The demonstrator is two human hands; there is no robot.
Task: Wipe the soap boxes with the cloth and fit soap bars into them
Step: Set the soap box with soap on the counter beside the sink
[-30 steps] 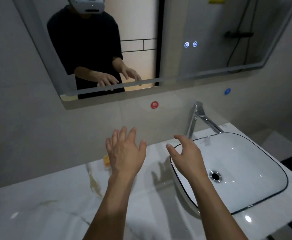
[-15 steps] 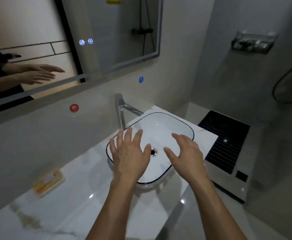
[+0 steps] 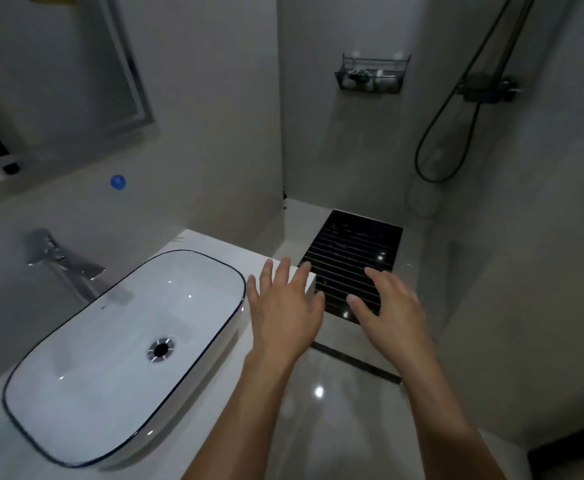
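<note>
Head view, bathroom. The left hand (image 3: 285, 315) and the right hand (image 3: 392, 311) hang side by side at the centre of the frame, backs up, fingers (image 3: 276, 275) spread wide and straight, holding nothing. The left hand is over the right end of the white marble-patterned bench (image 3: 214, 403), just beside the white rectangular basin with a dark rim (image 3: 124, 355); the right hand is over the black slatted floor grate (image 3: 351, 258).

No cloth, soap box or soap bar can be identified with certainty. The likeliest place for them is the black wire wall basket (image 3: 372, 74) in the upper right of centre, which holds small items too blurred to name. It lies well apart from both hands, up and beyond them; its long axis runs left to right across the frame. By judgement, the right hand is the nearer, though only slightly, and reaching it calls for a step forward.
</note>
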